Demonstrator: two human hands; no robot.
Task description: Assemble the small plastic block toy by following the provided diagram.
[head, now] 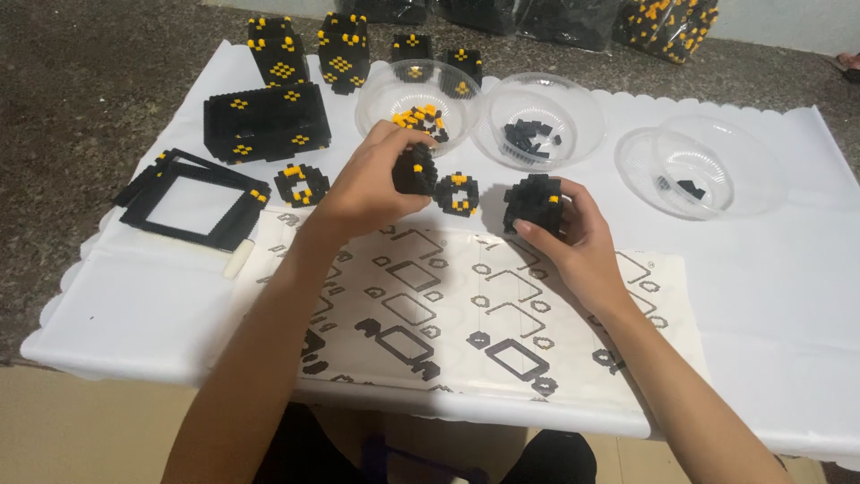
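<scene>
The left hand [363, 184] grips a small black-and-yellow brick block [415, 170] above the printed instruction sheet [466, 305], the right hand [573, 229] clasps a black brick cube [534, 203] beside it; too hard a squeeze could, I judge, pop tiny bricks loose

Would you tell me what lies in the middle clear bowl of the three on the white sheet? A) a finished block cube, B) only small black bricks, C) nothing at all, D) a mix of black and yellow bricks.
B: the middle bowl holds a small heap of black bricks with no yellow among them, while the left bowl holds the black and yellow pieces.
</scene>
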